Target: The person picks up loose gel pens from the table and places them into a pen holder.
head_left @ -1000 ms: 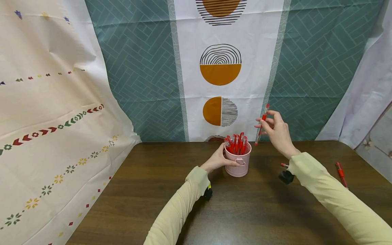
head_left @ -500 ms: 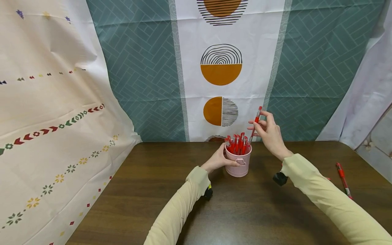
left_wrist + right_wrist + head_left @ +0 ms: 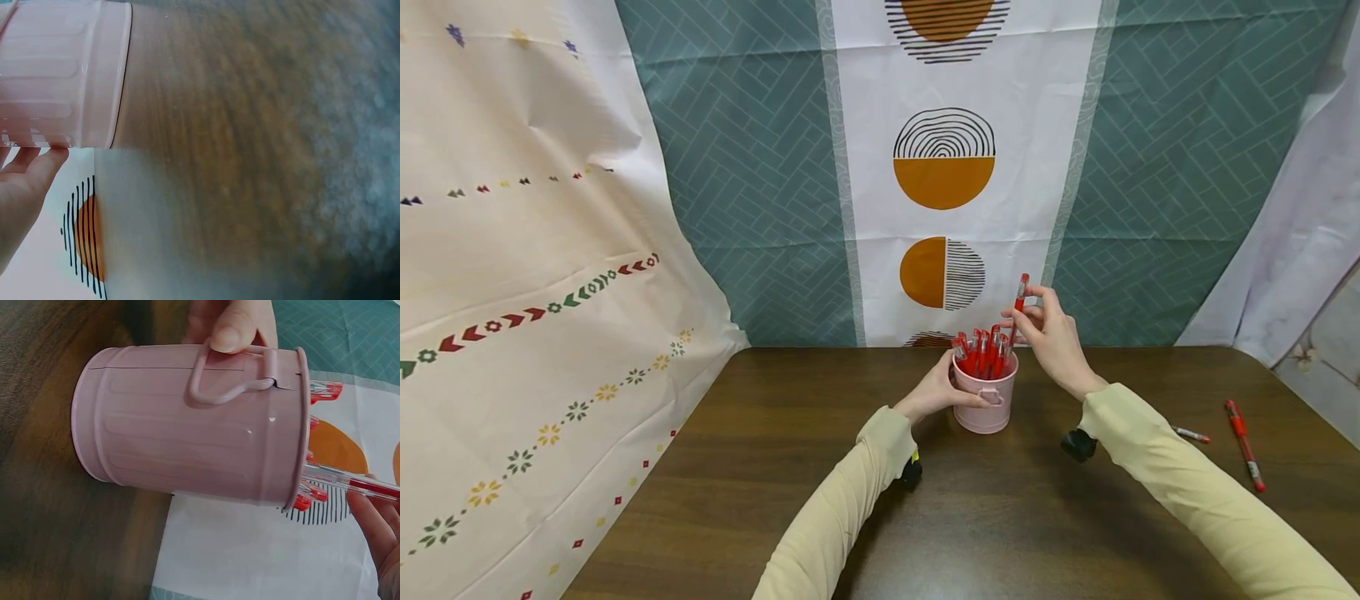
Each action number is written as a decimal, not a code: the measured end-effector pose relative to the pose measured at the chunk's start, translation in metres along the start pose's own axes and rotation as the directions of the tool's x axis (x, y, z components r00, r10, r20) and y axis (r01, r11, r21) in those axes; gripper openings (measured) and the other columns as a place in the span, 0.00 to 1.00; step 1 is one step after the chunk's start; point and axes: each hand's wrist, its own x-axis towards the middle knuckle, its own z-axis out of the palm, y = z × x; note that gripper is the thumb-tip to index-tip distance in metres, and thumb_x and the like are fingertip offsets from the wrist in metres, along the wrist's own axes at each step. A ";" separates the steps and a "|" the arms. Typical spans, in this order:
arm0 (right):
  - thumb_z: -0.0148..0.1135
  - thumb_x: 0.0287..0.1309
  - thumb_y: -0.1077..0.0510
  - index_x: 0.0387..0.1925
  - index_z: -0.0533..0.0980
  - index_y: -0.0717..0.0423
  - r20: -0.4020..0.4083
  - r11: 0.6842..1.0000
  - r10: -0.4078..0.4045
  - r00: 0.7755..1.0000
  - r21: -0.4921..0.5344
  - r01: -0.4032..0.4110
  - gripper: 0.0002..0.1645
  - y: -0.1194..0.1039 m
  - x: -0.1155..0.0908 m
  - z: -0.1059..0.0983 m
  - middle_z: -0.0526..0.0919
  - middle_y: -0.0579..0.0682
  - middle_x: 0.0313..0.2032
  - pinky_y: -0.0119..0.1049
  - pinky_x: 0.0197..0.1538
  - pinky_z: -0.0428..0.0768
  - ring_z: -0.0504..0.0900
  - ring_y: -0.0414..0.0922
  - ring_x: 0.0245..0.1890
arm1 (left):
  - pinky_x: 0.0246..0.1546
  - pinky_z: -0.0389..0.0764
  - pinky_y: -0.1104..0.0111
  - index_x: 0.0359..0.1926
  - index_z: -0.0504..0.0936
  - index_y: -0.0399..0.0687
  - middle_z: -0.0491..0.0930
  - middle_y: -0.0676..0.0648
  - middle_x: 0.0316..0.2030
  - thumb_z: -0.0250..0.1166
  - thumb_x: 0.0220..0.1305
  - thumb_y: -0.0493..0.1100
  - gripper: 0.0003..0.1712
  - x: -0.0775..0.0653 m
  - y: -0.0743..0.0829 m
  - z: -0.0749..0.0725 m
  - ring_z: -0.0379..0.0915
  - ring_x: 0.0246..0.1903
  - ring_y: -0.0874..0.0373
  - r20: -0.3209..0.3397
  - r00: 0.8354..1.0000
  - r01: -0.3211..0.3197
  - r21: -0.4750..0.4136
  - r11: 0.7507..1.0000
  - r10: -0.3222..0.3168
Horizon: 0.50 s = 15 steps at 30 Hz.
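Note:
A small pink metal bucket (image 3: 981,419) stands upright on the brown table, with several red pens (image 3: 981,357) leaning inside it. My left hand (image 3: 937,392) grips its left side, thumb across the front by the wire handle (image 3: 219,397) and the other fingers behind. Above the right of the rim, my right hand (image 3: 1054,337) pinches another red pen (image 3: 1020,300) between thumb and fingers. That pen is nearly upright, and the right wrist view shows its clear lower end (image 3: 325,474) past the rim, among the others. The bucket wall (image 3: 50,69) fills the left wrist view's upper left.
Two more red pens lie on the table (image 3: 820,467) at the right: one pen (image 3: 1245,446) near the right edge, another pen (image 3: 1192,434) partly hidden behind the right sleeve. A patterned cloth (image 3: 947,208) hangs behind the table, and a cream cloth (image 3: 550,333) hangs along the left.
My right hand has moved left and down, bringing the pen from beside the bucket to inside its rim. The left hand has kept its grip on the bucket.

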 end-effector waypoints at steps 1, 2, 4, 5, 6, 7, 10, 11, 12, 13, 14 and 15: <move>0.53 0.62 0.63 0.55 0.56 0.63 0.003 1.000 0.003 1.000 0.002 -0.003 0.24 0.001 0.000 0.001 0.79 0.62 0.41 0.45 0.33 0.77 0.80 0.55 0.37 | 0.52 0.63 0.62 0.62 0.56 0.58 0.65 0.59 0.52 0.74 0.41 0.46 0.48 0.000 0.000 0.000 0.62 0.50 0.62 -0.002 1.000 -0.001 -0.002 1.000 0.001; 0.53 0.61 0.64 0.55 0.56 0.63 0.007 1.000 0.006 1.000 0.003 -0.006 0.24 0.001 -0.001 0.001 0.79 0.62 0.41 0.43 0.33 0.77 0.80 0.56 0.37 | 0.52 0.63 0.62 0.62 0.56 0.58 0.65 0.58 0.52 0.74 0.41 0.46 0.48 0.000 0.001 0.000 0.62 0.50 0.62 -0.003 1.000 -0.002 -0.004 1.000 0.002; 0.53 0.61 0.65 0.55 0.56 0.64 0.016 1.000 0.012 1.000 0.003 -0.012 0.24 0.003 -0.001 0.003 0.79 0.63 0.41 0.40 0.32 0.77 0.80 0.56 0.37 | 0.52 0.63 0.61 0.62 0.56 0.58 0.65 0.58 0.52 0.74 0.42 0.46 0.48 0.000 0.001 0.000 0.62 0.50 0.62 -0.004 1.000 -0.001 -0.005 1.000 0.001; 0.53 0.61 0.65 0.55 0.56 0.64 0.019 1.000 0.015 1.000 -0.001 -0.015 0.24 0.004 -0.002 0.004 0.79 0.63 0.41 0.39 0.32 0.78 0.80 0.56 0.37 | 0.52 0.63 0.61 0.62 0.56 0.58 0.65 0.58 0.52 0.74 0.42 0.46 0.48 0.000 0.001 0.000 0.62 0.50 0.62 -0.004 1.000 0.003 -0.004 1.000 -0.003; 0.53 0.61 0.65 0.55 0.56 0.64 0.021 1.000 0.019 1.000 -0.008 -0.019 0.24 0.006 -0.002 0.004 0.79 0.63 0.41 0.39 0.32 0.78 0.80 0.56 0.37 | 0.52 0.63 0.61 0.62 0.56 0.58 0.65 0.58 0.52 0.74 0.42 0.46 0.48 0.000 0.002 -0.001 0.62 0.50 0.62 -0.004 1.000 0.006 -0.004 1.000 -0.006; 0.53 0.61 0.65 0.55 0.56 0.63 0.023 1.000 0.024 0.999 -0.014 -0.023 0.24 0.007 -0.003 0.005 0.79 0.63 0.41 0.39 0.32 0.78 0.80 0.55 0.37 | 0.52 0.63 0.61 0.62 0.56 0.58 0.65 0.59 0.52 0.74 0.41 0.47 0.48 -0.001 0.001 -0.001 0.62 0.50 0.62 -0.003 1.000 0.009 -0.003 1.000 -0.009; 0.54 0.60 0.65 0.56 0.56 0.63 0.026 0.999 0.036 0.999 -0.033 -0.035 0.25 0.010 -0.006 0.007 0.79 0.63 0.41 0.42 0.33 0.78 0.80 0.54 0.36 | 0.52 0.63 0.61 0.62 0.56 0.59 0.65 0.60 0.52 0.74 0.41 0.48 0.48 -0.001 0.001 -0.001 0.62 0.50 0.63 -0.004 1.000 0.018 0.012 1.000 -0.018; 0.54 0.60 0.65 0.56 0.56 0.63 0.025 0.998 0.038 0.999 -0.040 -0.037 0.25 0.011 -0.007 0.007 0.78 0.63 0.41 0.43 0.33 0.78 0.80 0.54 0.36 | 0.52 0.63 0.61 0.61 0.56 0.59 0.65 0.60 0.52 0.74 0.41 0.48 0.48 0.000 0.000 0.000 0.63 0.50 0.63 -0.004 1.000 0.020 0.014 1.000 -0.020; 0.54 0.60 0.65 0.56 0.56 0.63 0.024 0.998 0.040 0.999 -0.046 -0.039 0.25 0.012 -0.008 0.008 0.78 0.63 0.41 0.44 0.33 0.77 0.80 0.54 0.36 | 0.52 0.63 0.61 0.61 0.57 0.58 0.65 0.60 0.52 0.74 0.41 0.48 0.48 0.000 0.000 0.000 0.63 0.50 0.63 -0.005 1.000 0.018 0.014 1.000 -0.018; 0.54 0.60 0.65 0.55 0.56 0.64 0.023 0.998 0.041 0.999 -0.048 -0.040 0.25 0.014 -0.008 0.008 0.78 0.64 0.41 0.45 0.34 0.77 0.80 0.54 0.36 | 0.52 0.63 0.61 0.61 0.57 0.58 0.65 0.60 0.52 0.74 0.41 0.48 0.48 0.000 0.000 0.000 0.63 0.50 0.63 -0.006 1.000 0.017 0.018 1.000 -0.017; 0.54 0.61 0.65 0.55 0.57 0.64 0.022 0.998 0.043 0.999 -0.049 -0.042 0.24 0.015 -0.009 0.008 0.78 0.64 0.41 0.46 0.34 0.77 0.80 0.54 0.36 | 0.52 0.63 0.61 0.62 0.56 0.58 0.65 0.60 0.52 0.74 0.41 0.48 0.48 0.000 0.000 0.000 0.62 0.50 0.63 -0.007 1.000 0.015 0.019 1.000 -0.015; 0.54 0.61 0.65 0.55 0.57 0.64 0.020 0.998 0.044 0.999 -0.053 -0.043 0.23 0.016 -0.009 0.008 0.78 0.64 0.41 0.46 0.35 0.77 0.80 0.54 0.36 | 0.52 0.63 0.61 0.62 0.56 0.58 0.65 0.59 0.52 0.74 0.41 0.47 0.48 0.000 0.000 0.000 0.63 0.50 0.63 -0.008 1.000 0.011 0.018 1.000 -0.011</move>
